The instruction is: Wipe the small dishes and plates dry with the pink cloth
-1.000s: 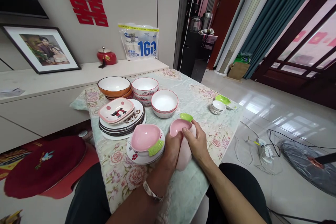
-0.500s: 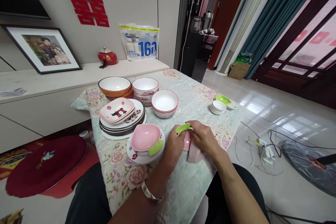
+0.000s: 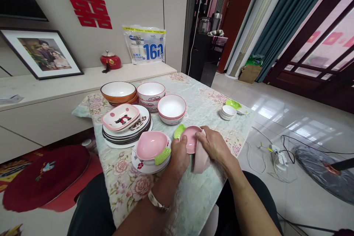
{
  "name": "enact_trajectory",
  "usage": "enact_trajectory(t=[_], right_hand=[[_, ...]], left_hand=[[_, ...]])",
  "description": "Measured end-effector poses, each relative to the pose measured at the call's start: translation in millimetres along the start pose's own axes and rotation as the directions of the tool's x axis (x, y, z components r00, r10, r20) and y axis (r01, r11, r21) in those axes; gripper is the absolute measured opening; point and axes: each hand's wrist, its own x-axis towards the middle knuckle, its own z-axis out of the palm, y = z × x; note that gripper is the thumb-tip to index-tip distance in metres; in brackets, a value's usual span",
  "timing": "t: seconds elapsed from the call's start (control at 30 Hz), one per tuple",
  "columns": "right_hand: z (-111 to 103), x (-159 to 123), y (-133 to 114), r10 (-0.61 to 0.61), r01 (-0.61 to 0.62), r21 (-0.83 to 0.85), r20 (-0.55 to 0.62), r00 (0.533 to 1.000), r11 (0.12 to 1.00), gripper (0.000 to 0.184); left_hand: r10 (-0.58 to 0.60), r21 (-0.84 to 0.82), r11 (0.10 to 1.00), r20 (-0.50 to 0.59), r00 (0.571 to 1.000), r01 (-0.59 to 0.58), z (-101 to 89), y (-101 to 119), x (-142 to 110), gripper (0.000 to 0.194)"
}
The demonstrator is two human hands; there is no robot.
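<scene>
Over the near part of the table, my left hand [image 3: 180, 156] grips a small pink bowl [image 3: 190, 141] with a green leaf-shaped handle [image 3: 179, 131] by its left rim, thumb on top. Its hollow side faces up toward me. At the bowl's right rim, my right hand [image 3: 214, 143] is closed on a pale pink cloth [image 3: 201, 159], which hangs down and is pressed against the bowl. Just left of my left hand, another pink bowl [image 3: 151, 145] with a green leaf handle sits on a stack of white plates [image 3: 146, 167].
Behind stand red-rimmed white bowls [image 3: 172, 107], brown bowls [image 3: 118, 94] and stacked plates [image 3: 127, 138] with a pink cat-print dish [image 3: 120, 118] on top. Small white dishes [image 3: 228, 112] and a green leaf-shaped dish [image 3: 233, 105] lie near the table's right edge. Cables and a power strip [image 3: 279, 158] are on the floor.
The small bowl has turned in my hands: its inside now faces up, and the leaf handle has swung to the far left. The cloth stays in my right hand.
</scene>
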Motion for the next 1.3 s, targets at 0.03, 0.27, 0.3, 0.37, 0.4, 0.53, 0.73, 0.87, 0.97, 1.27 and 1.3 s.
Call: enact_trajectory(t=[0.03, 0.27, 0.3, 0.37, 0.4, 0.53, 0.73, 0.87, 0.97, 1.27, 1.3], right_hand=[[-3, 0, 2, 0.011, -0.011, 0.004, -0.051, 0.999, 1.000, 0.044], [-11, 5, 12, -0.021, 0.115, 0.235, -0.367, 0.930, 0.965, 0.056], [-10, 5, 10, -0.040, 0.152, 0.264, -0.385, 0.922, 0.953, 0.056], [-6, 5, 4, -0.089, 0.224, 0.261, -0.446, 0.890, 0.939, 0.055], [-3, 5, 0, -0.125, 0.258, 0.219, -0.482, 0.867, 0.941, 0.052], [13, 3, -8, -0.328, 0.330, -0.073, -0.423, 0.845, 0.941, 0.024], [35, -1, -12, -0.251, 0.139, -0.352, -0.296, 0.922, 0.926, 0.014], [36, 0, -13, -0.210, 0.186, -0.117, -0.257, 0.943, 0.976, 0.021], [27, 1, -14, -0.356, 0.368, 0.108, -0.112, 0.928, 0.924, 0.029], [4, -7, -22, -0.291, 0.330, -0.431, 0.158, 0.944, 0.840, 0.020], [7, -7, -23, -0.235, 0.253, -0.505, 0.101, 0.967, 0.825, 0.017]], left_hand=[[-0.025, -0.020, 1.000, -0.018, 1.000, 0.025, 0.2, 3, 0, 0.016], [-0.149, -0.150, 0.975, 0.095, 0.984, 0.162, 5.0, 19, -6, 0.020], [-0.155, -0.145, 0.974, 0.114, 0.981, 0.171, 5.2, 20, -7, 0.023], [-0.154, -0.135, 0.974, 0.193, 0.969, 0.182, 5.1, 21, -9, 0.031], [-0.150, -0.130, 0.974, 0.245, 0.958, 0.186, 4.7, 21, -9, 0.035], [-0.082, -0.135, 0.980, 0.401, 0.912, 0.147, 3.9, 18, -11, 0.043], [-0.017, -0.108, 0.992, 0.383, 0.923, 0.063, 5.8, 9, -14, 0.040], [0.022, -0.060, 0.998, 0.355, 0.935, -0.001, 4.5, 7, -13, 0.042], [0.040, -0.093, 0.996, 0.345, 0.938, -0.008, 3.6, 10, -12, 0.044], [0.008, -0.075, 0.997, 0.320, 0.947, 0.017, 3.1, 3, -14, 0.051], [0.013, -0.068, 0.998, 0.322, 0.947, 0.010, 3.4, 3, -14, 0.050]])
